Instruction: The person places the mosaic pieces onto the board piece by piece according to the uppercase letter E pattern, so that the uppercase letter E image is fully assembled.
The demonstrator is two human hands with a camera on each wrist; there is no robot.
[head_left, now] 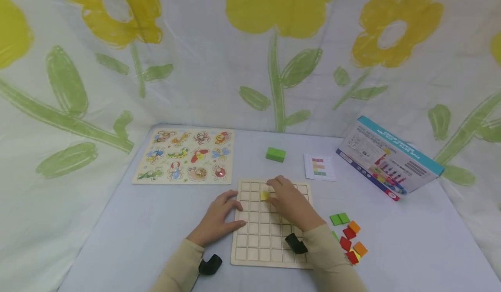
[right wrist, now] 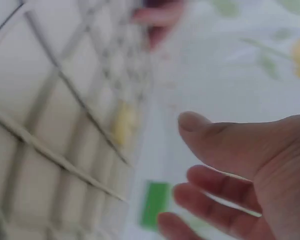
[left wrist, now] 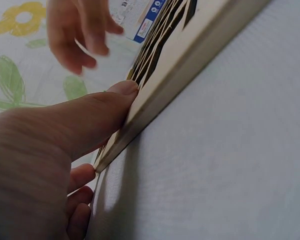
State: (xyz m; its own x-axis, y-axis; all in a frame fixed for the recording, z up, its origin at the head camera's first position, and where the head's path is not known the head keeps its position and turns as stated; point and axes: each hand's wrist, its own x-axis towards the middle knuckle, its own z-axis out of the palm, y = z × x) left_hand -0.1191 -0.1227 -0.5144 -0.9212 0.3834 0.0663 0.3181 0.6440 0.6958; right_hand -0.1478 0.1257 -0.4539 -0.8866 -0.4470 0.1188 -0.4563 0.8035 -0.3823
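Observation:
A wooden grid board [head_left: 253, 241] with square recesses lies on the table. One yellow square tile [head_left: 264, 195] sits in a cell of its top row; in the right wrist view the tile [right wrist: 123, 125] is blurred. My left hand [head_left: 219, 220] rests at the board's left edge, its thumb [left wrist: 102, 112] touching the rim and the other fingers along the side. Over the board's upper part hovers my right hand [head_left: 291, 200], just right of the yellow tile. In the right wrist view, its thumb [right wrist: 225, 137] and fingers stand apart with nothing between them.
Loose green tiles [head_left: 339, 219], red tiles [head_left: 345, 243] and orange tiles [head_left: 360, 249] lie right of the board, partly behind the right sleeve. Beyond it are a green block [head_left: 275, 154], a pattern card [head_left: 320, 167], an insect puzzle [head_left: 184, 156] and a box [head_left: 385, 159].

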